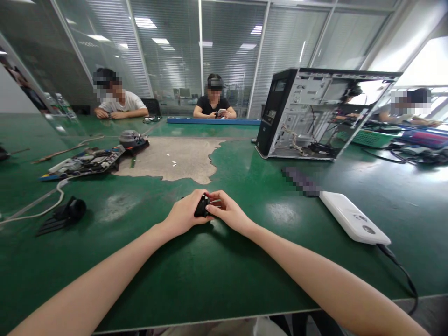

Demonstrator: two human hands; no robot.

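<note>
A small black object (202,206) is held between both hands, just above the green table (168,289). My left hand (184,212) wraps round it from the left, fingers closed on it. From the right, my right hand (227,211) presses its thumb and fingertips against the same object. The hands hide much of its shape. Left of them lies a black part with a round end and flat prongs (65,215). To the right rests a white power bank (353,217) with a black cable.
An open computer case (315,114) stands at the back right, near a green basket (376,137). A circuit board (87,163) and a fan-like cooler (131,139) lie at the left by a bare patch (178,158). Several people sit beyond.
</note>
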